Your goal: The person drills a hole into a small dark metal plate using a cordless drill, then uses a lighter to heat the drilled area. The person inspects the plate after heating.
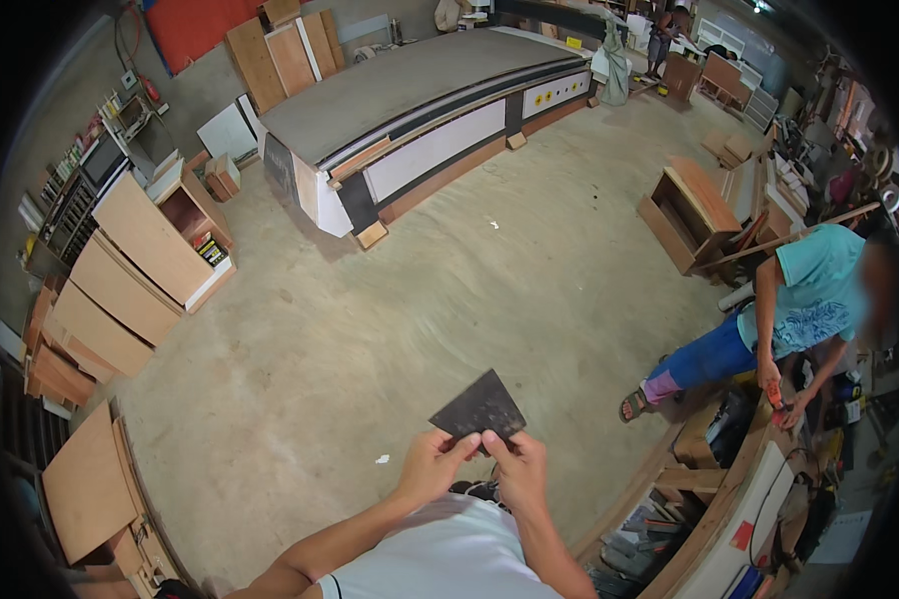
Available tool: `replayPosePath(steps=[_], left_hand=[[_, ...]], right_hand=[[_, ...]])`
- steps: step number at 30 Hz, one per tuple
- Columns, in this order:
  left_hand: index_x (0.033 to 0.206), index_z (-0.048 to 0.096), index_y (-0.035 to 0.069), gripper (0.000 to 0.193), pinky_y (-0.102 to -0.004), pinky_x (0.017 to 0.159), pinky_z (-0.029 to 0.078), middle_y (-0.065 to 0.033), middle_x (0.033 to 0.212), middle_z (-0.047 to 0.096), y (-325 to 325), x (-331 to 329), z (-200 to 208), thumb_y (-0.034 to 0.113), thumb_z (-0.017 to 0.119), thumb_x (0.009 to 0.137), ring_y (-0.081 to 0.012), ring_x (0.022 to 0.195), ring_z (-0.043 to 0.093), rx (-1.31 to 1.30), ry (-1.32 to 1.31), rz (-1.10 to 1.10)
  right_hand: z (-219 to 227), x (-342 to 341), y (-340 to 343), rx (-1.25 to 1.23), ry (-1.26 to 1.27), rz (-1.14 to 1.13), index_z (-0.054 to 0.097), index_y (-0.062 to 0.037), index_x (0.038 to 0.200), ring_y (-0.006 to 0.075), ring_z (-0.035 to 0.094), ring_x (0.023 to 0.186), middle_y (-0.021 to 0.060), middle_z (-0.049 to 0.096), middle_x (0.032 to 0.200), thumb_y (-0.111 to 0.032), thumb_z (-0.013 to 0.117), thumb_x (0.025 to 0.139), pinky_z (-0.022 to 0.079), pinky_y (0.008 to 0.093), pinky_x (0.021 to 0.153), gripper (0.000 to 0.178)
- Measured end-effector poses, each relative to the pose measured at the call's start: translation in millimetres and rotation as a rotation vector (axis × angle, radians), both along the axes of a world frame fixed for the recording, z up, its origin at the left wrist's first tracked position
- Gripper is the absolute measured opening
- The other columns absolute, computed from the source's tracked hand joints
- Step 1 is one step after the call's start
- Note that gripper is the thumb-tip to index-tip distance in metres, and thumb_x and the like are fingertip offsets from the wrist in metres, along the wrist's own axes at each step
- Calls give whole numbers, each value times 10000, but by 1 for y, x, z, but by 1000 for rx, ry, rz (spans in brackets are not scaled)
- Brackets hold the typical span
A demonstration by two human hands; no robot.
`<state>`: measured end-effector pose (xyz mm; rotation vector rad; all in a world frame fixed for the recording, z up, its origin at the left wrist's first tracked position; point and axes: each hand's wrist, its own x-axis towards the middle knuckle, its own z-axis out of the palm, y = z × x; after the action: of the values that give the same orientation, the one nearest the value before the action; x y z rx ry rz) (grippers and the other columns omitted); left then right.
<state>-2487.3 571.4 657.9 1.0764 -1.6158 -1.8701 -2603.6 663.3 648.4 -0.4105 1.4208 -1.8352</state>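
In front of my waist I hold a dark grey flat sheet (477,405), which resembles a piece of sandpaper. One of its corners points away from me, and its face looks slightly mottled. My left hand (438,465) pinches the near left edge, thumb on top. At the near right edge, my right hand (517,467) grips the same sheet in the same way. Both thumbs almost meet at the middle of the near edge. The fingers underneath are partly hidden.
A long machine bed (420,85) stands ahead. Wooden panels and a cabinet (160,240) line the left side. At right, a person in a teal shirt (819,285) bends over a cluttered wooden bench (704,479), holding a red tool. A wooden box (694,215) sits beyond.
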Motion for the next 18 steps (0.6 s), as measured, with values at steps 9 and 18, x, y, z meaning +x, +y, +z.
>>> replayPosePath(steps=[9,18], left_hand=[[1019,707,14,201,-253,676,443,-24,857,699,-137,-88,53,215,708,1003,-95,754,612,-13,111,306],[1041,694,11,183,-239,677,468,-66,907,714,-331,-77,34,192,690,1015,-104,771,628,310,391,322]], right_hand=[[37,-119,-163,-72,-219,272,735,-32,922,62,519,672,-22,644,777,-201,749,970,411,244,593,176],[41,-139,-356,53,-201,483,733,-16,1039,77,590,714,15,692,855,-204,753,977,489,241,654,199]])
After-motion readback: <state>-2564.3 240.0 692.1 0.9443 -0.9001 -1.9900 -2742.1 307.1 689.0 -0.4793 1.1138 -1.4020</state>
